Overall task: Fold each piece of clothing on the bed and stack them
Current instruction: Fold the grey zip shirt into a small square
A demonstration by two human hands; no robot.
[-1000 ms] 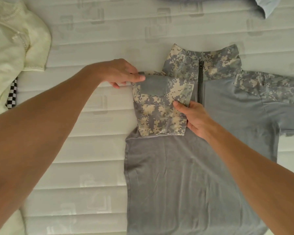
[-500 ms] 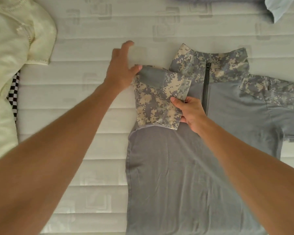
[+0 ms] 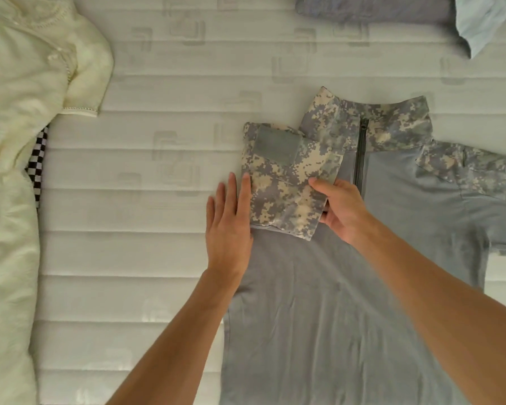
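A grey shirt point(image 3: 333, 311) lies flat on the white quilted mattress point(image 3: 146, 217), face up, with its collar pointing away from the person. The collar and both sleeves have a camouflage pattern, and a short dark zipper point(image 3: 360, 154) runs down from the collar. The sleeve point(image 3: 287, 182) on the left side is folded inward and lies on the chest of the shirt; a plain grey patch point(image 3: 276, 147) shows on its upper part. The other sleeve point(image 3: 473, 173) is spread out flat to the right.

The left hand point(image 3: 228, 226) lies flat with the fingers straight and close together. It presses on the left edge of the shirt, just beside the folded sleeve, and one fingertip touches the sleeve's edge. Part of this hand is on the mattress. The right hand point(image 3: 342, 209) holds the right edge of the folded sleeve: the thumb is on top of the fabric and the other fingers are curled under it.

At the left edge of the view a cream-coloured garment point(image 3: 21, 141) lies crumpled, well apart from the shirt. A piece of black-and-white checked cloth point(image 3: 38, 168) shows from under it. At the top right, a grey cloth point(image 3: 374, 8) and a pale blue cloth point(image 3: 485, 21) lie near the edge of the view; I cannot tell what garments they are.
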